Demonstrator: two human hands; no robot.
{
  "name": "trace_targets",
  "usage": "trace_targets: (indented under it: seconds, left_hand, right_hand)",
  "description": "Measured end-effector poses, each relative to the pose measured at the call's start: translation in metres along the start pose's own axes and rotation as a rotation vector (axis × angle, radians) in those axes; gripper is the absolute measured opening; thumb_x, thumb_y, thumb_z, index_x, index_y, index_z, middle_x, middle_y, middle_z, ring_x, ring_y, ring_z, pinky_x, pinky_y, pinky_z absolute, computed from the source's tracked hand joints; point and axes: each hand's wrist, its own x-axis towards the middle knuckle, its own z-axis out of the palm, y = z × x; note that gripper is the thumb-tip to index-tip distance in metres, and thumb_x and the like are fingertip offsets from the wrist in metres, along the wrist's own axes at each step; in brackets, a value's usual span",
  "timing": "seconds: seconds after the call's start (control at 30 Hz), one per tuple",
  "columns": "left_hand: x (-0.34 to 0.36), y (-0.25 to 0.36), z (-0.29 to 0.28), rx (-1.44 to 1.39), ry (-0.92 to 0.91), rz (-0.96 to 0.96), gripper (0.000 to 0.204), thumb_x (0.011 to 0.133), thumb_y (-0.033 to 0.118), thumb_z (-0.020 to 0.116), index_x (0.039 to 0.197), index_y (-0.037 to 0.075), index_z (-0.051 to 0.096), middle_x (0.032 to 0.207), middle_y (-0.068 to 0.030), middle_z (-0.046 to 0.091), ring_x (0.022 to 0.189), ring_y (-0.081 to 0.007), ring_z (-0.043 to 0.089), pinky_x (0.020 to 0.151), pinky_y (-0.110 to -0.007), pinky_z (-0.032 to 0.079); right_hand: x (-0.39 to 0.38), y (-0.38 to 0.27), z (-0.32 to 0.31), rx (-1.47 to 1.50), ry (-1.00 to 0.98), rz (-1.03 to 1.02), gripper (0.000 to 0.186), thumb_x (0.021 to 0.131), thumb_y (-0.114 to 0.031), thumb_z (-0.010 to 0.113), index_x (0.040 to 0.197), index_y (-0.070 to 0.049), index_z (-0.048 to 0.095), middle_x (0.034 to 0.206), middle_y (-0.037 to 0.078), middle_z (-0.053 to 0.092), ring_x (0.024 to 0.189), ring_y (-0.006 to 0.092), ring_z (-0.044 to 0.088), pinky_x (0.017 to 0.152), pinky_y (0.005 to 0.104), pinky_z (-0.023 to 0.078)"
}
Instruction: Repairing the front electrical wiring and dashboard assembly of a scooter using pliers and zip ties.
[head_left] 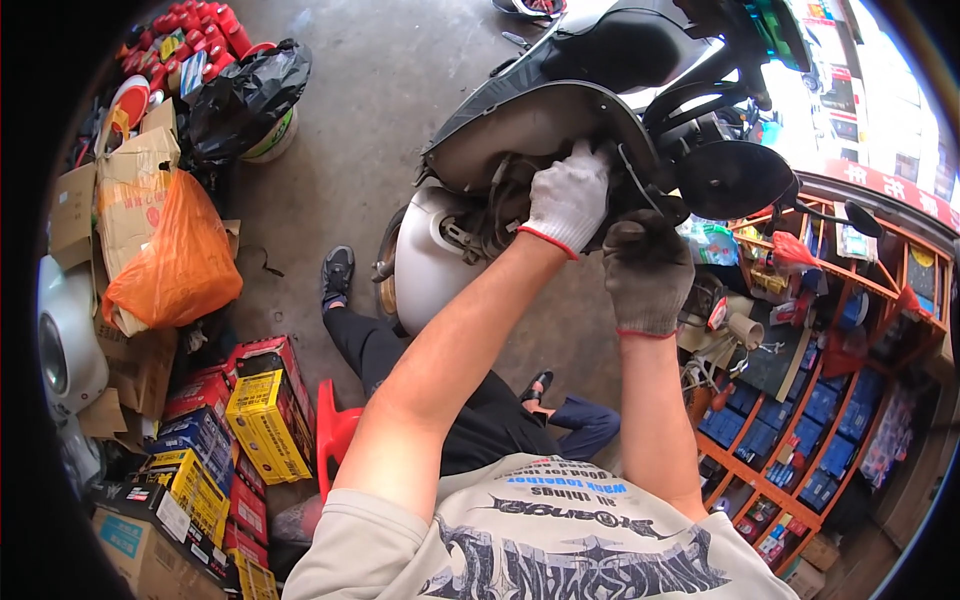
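A scooter with a dark front body panel [490,140] stands before me, its front opened so black cables [505,195] show. My left hand [572,198], in a white knit glove with a red cuff, reaches into the opening. Its fingers are bent together, and their tips are lost in the dark recess. Beside it on the right, my right hand [650,275] wears a soiled grey glove. Those fingers curl closed near the edge of the opening; what they hold is hidden. A grey-white front fender [430,270] lies below the cables.
A black mirror [735,180] juts out right of my hands. Orange shelving [790,490] with blue boxes stands at the right. Stacked battery-like boxes [270,425], a red plastic chair [335,430], an orange bag [175,260] and a bin with a black bag [250,100] line the left.
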Motion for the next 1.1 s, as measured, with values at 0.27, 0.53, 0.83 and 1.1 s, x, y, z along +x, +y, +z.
trace_targets:
  seconds: [0.27,0.53,0.83,1.1]
  left_hand:
    - [0.012,-0.012,0.008,-0.129,0.245,0.094,0.019,0.082,0.017,0.060,0.099,0.018,0.068,0.083,-0.0099,0.067,0.075,-0.0299,0.068,0.066,-0.042,0.054]
    - [-0.001,-0.013,0.003,-0.005,0.084,0.136,0.030,0.084,0.021,0.062,0.113,0.019,0.067,0.089,-0.0088,0.067,0.077,-0.0295,0.068,0.069,-0.041,0.055]
    - [0.012,-0.010,-0.003,0.093,-0.061,0.112,0.019,0.084,0.018,0.057,0.098,0.014,0.070,0.091,-0.0098,0.071,0.084,-0.0284,0.070,0.072,-0.041,0.055]
    - [0.019,-0.016,-0.004,-0.061,-0.023,0.176,0.028,0.087,0.022,0.061,0.113,0.015,0.069,0.104,-0.0146,0.070,0.096,-0.0337,0.066,0.084,-0.043,0.053]
  right_hand:
    - [0.005,-0.005,-0.007,0.119,0.030,-0.007,0.018,0.082,-0.007,0.053,0.095,-0.001,0.062,0.085,0.010,0.064,0.085,0.0219,0.060,0.075,0.0335,0.049]
    - [0.008,-0.003,-0.001,0.244,0.152,0.023,0.015,0.081,-0.003,0.050,0.090,-0.003,0.061,0.081,0.007,0.063,0.076,0.0183,0.059,0.071,0.0304,0.051]
    - [0.020,0.013,0.022,0.381,0.110,0.153,0.023,0.086,-0.005,0.052,0.065,-0.013,0.046,0.054,-0.004,0.039,0.043,0.0079,0.033,0.047,0.0245,0.032]
    - [0.016,0.010,0.032,0.268,0.168,0.189,0.013,0.091,-0.007,0.046,0.080,-0.006,0.053,0.057,-0.001,0.037,0.044,0.0087,0.031,0.048,0.0245,0.027]
